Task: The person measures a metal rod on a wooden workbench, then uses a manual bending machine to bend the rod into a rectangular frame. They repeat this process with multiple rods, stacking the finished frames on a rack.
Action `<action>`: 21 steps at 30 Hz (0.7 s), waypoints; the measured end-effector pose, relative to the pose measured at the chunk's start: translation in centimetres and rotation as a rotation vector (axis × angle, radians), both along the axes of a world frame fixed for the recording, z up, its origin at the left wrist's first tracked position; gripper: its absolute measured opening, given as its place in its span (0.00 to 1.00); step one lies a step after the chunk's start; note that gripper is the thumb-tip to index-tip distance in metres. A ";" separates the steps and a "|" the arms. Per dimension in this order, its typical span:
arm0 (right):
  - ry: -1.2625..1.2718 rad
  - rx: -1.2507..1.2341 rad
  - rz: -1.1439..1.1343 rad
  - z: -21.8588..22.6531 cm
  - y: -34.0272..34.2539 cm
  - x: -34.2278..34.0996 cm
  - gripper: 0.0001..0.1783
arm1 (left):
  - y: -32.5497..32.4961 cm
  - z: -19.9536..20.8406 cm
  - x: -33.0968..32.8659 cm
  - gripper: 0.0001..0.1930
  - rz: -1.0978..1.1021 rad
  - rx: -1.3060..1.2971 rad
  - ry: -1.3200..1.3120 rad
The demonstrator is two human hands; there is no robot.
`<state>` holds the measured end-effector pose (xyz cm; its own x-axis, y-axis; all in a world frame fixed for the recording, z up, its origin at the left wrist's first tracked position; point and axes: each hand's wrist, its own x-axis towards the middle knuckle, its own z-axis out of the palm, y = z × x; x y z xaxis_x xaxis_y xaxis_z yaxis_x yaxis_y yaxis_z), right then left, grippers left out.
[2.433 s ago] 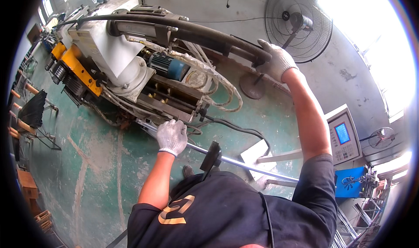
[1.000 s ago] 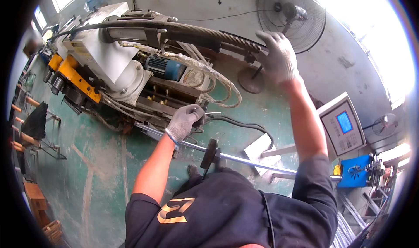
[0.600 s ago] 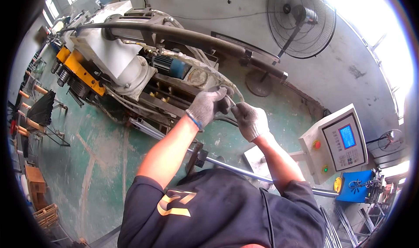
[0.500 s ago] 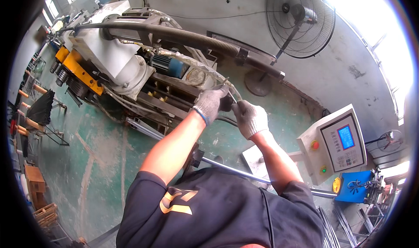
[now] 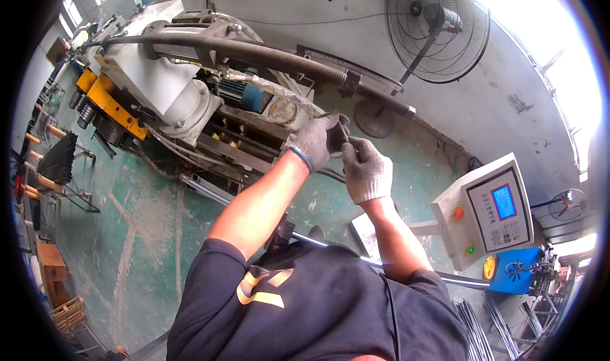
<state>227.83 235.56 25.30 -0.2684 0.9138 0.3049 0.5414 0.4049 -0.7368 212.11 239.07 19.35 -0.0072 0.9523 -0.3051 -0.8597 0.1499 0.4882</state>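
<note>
Both my hands wear grey knit gloves and are raised close together in front of my chest. A thin metal-looking rod runs between them, mostly covered by fingers, so its kind is unclear. My left hand is closed around its upper part, with the darker palm side turned right. Lower and to the right, my right hand pinches the near end with thumb and forefinger. Beyond and left of the hands stands a large white and orange machine with a blue motor and hoses.
A long metal tube crosses in front of my body. To the right stand a control panel with a lit screen and a blue unit. A pedestal fan is by the wall. Metal rods lie at lower right.
My hands have drawn closer together and turned slightly. The rod now stands more upright and less of it shows above the left hand.
</note>
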 end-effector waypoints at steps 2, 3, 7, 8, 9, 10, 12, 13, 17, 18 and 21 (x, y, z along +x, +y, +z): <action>0.026 -0.017 -0.015 0.1 -0.1 -0.1 0.12 | 0.1 1.1 0.3 0.12 0.019 -0.001 0.038; 0.039 -0.025 -0.019 0.1 -0.2 -0.2 0.12 | 0.0 1.4 0.4 0.12 0.015 -0.004 0.047; 0.047 -0.043 -0.052 0.5 -1.2 -0.6 0.14 | 0.0 2.2 0.8 0.12 0.004 0.009 0.074; 0.063 -0.060 -0.052 0.9 -1.5 -0.7 0.14 | 0.0 2.3 0.8 0.12 0.002 0.018 0.079; 0.078 -0.075 -0.058 1.1 -1.7 -0.8 0.14 | 0.0 2.5 0.8 0.12 -0.004 0.022 0.093; 0.082 -0.079 -0.055 1.1 -1.7 -0.8 0.15 | 0.0 2.7 0.9 0.12 -0.010 0.026 0.106; 0.092 -0.087 -0.044 1.1 -1.7 -0.8 0.16 | 0.2 2.7 0.9 0.12 -0.015 0.021 0.112; 0.100 -0.080 -0.044 1.2 -1.7 -0.9 0.16 | 0.3 2.8 1.0 0.12 -0.014 0.012 0.104; 0.107 -0.076 -0.035 1.4 -1.7 -1.2 0.18 | 0.5 2.6 1.0 0.12 -0.009 0.030 0.096; 0.103 -0.082 -0.033 1.4 -1.7 -1.2 0.18 | 0.5 2.5 1.0 0.12 -0.004 0.028 0.107; 0.103 -0.080 -0.010 1.1 -1.7 -1.2 0.19 | 0.6 2.6 0.8 0.12 0.006 0.015 0.139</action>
<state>226.67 233.86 26.42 -0.2302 0.9388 0.2563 0.4650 0.3375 -0.8185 212.95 239.62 21.93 -0.0543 0.9565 -0.2867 -0.7847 0.1367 0.6046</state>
